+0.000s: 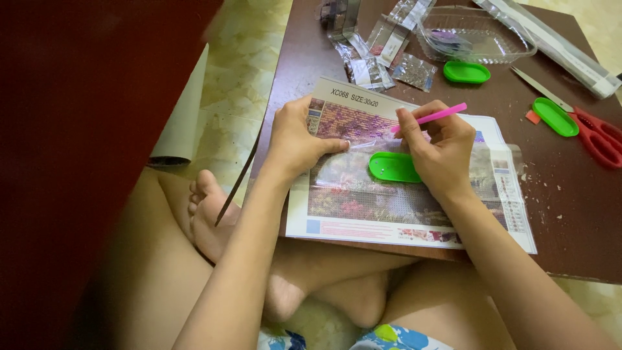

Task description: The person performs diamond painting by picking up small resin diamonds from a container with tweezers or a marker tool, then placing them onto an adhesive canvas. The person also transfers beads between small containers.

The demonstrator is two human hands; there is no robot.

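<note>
A printed mosaic canvas (363,207) with a flower scene lies on the brown table (570,220). My left hand (295,139) presses flat on its upper left part, fingers pointing right. My right hand (440,152) holds a pink pen tool (437,117) like a pencil, tip down on the canvas top. A green oval tray (392,167) rests on the canvas just left of my right hand.
Two more green oval trays (466,72) (555,116) lie farther back, with red scissors (599,137) at the right edge. A clear plastic box (476,35) and several small bead bags (382,55) sit at the back. A rolled sheet (181,123) lies on the floor left.
</note>
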